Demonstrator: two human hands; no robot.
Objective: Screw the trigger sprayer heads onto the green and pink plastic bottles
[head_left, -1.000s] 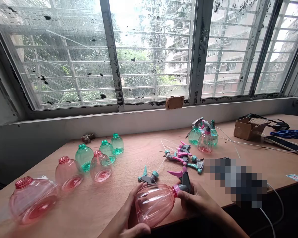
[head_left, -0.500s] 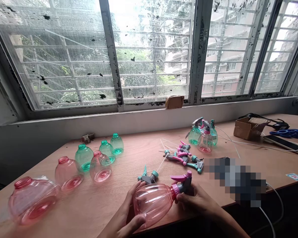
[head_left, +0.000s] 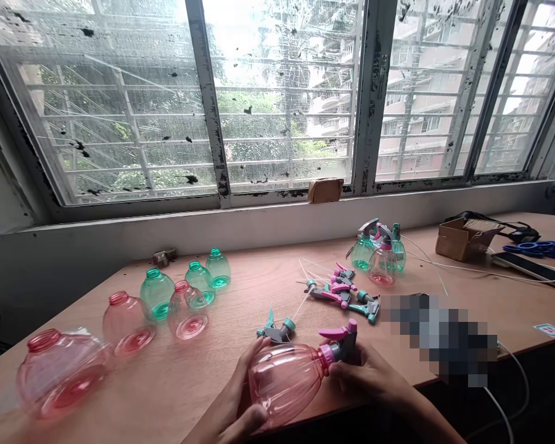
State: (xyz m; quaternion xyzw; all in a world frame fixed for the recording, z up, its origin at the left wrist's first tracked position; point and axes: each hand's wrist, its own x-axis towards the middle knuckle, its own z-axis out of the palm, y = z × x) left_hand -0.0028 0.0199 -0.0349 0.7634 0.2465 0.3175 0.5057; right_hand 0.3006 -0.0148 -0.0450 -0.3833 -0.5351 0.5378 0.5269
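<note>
A clear pink spray bottle lies tilted on its side above the table's front edge, its neck toward the right. My left hand cups the bottle's body near its base. At the neck, my right hand is closed around the collar and the grey and pink spray head, which sits on the bottle's mouth; some of its fingers are hidden behind. Just beyond the bottle is a loose teal and grey spray head. Farther back lies a pile of pink, teal and grey spray heads with thin tubes.
Open pink bottles and green bottles stand at the left. Bottles with spray heads fitted stand at the back right. Beyond are a cardboard box, a phone and white cables. A blurred-out object lies at right.
The pink bottle has turned slightly about its length in my hands. My left thumb has shifted a little; everything else stays put.
</note>
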